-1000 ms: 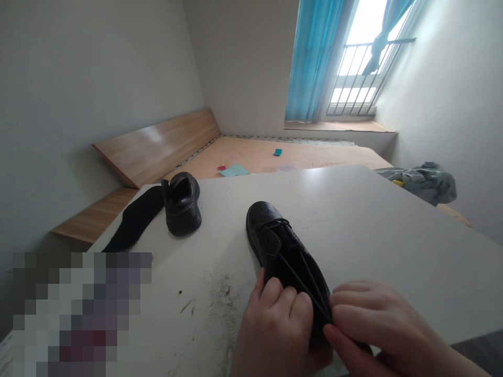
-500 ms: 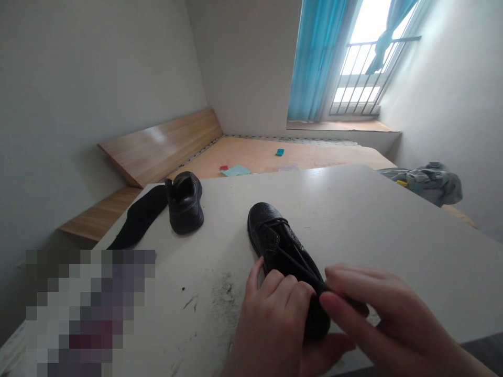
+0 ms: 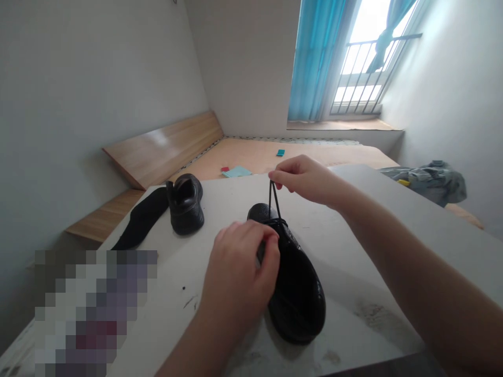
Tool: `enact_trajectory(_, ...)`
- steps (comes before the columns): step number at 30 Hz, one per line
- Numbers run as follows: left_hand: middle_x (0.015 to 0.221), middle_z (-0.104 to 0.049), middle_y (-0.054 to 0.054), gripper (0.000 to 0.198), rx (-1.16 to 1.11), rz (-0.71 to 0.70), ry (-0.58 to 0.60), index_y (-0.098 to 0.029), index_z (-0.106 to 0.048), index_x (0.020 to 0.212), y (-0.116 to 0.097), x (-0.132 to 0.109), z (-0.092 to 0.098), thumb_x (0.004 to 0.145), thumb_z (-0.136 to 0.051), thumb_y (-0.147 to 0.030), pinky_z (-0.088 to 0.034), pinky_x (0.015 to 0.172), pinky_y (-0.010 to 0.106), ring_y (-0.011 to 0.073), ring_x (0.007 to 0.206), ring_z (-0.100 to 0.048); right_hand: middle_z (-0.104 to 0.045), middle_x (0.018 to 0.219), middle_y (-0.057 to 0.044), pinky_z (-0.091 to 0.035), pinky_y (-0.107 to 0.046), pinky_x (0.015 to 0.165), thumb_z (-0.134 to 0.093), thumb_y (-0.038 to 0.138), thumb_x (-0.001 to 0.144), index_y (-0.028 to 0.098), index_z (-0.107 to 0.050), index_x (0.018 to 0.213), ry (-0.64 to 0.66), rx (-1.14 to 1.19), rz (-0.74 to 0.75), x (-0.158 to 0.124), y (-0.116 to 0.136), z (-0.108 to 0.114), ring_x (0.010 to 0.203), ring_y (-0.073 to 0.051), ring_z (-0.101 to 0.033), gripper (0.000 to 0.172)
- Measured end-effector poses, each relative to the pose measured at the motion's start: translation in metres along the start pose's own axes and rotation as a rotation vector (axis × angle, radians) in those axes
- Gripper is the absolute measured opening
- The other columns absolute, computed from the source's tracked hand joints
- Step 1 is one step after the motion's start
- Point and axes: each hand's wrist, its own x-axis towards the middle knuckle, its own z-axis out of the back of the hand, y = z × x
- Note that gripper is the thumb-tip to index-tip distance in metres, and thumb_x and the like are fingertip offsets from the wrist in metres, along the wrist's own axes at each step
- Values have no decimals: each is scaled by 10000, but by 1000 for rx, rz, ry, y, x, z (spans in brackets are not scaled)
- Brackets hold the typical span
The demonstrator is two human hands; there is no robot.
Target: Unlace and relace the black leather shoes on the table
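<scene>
A black leather lace-up shoe [image 3: 301, 303] sits on the white table, toe pointing away from me. My right hand [image 3: 293, 178] pinches the black shoelace [image 3: 276, 199] above the toe. Two strands rise taut from the eyelets to its fingertips. My left hand [image 3: 245, 267] is closed at the shoe's lacing, thumb and fingers drawn together on the left flap, which it mostly covers. A second black shoe [image 3: 186, 209] stands farther left, heel toward me. Beside that one lies a flat, black insole-shaped piece [image 3: 143, 217].
The white table [image 3: 377, 220] has dark smudges around the shoe. Behind it is a bed [image 3: 322, 154] with small coloured items and a wooden headboard [image 3: 168, 146]. Crumpled grey-green cloth [image 3: 432, 183] lies at the right. A blurred patch hides the lower left.
My right hand has moved from the heel end up and forward, drawing the lace above the toe. My left hand has shifted from the shoe's opening to the lacing.
</scene>
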Motion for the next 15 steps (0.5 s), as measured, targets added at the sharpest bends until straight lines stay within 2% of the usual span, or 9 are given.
enact_trajectory(3, 976, -721, 48, 276, -67, 139, 118, -208, -688, 996, 7, 28, 5, 904, -434, -267, -457, 782, 382, 232, 900, -619, -327, 510, 34, -203, -252, 440, -560, 344, 849, 175, -542, 561, 130, 3, 55, 6, 11, 5, 472, -75, -285, 334)
enact_trajectory(6, 930, -732, 49, 286, -213, 218, 291, -195, -699, 992, 7, 54, 4, 893, -466, -328, -468, 740, 352, 222, 835, -640, -301, 485, 38, -181, -259, 425, -564, 360, 853, 180, -500, 521, 164, 18, 85, 5, 18, 9, 446, -69, -245, 383)
enact_trajectory(11, 817, -698, 55, 331, -347, 218, 403, -158, -685, 844, 4, 84, 8, 889, -459, -396, -464, 730, 341, 200, 768, -624, -541, 585, -7, -385, -262, 524, -572, 319, 860, 183, -568, 610, 165, 141, 55, 2, 11, 17, 533, -108, -475, 284)
enact_trajectory(13, 806, -685, 35, 306, -456, 184, 430, -167, -646, 791, 5, 92, 15, 896, -461, -387, -473, 757, 320, 180, 797, -622, -605, 662, -27, -468, -280, 628, -542, 329, 882, 183, -592, 688, 223, 315, 74, 4, 3, 21, 631, -143, -566, 248)
enact_trajectory(15, 763, -659, 10, 291, -574, 166, 414, -177, -597, 732, 7, 98, 23, 906, -459, -366, -482, 793, 309, 159, 806, -617, -638, 731, -50, -508, -310, 734, -457, 336, 924, 176, -574, 716, 327, 544, 87, 9, -5, 22, 726, -168, -617, 287)
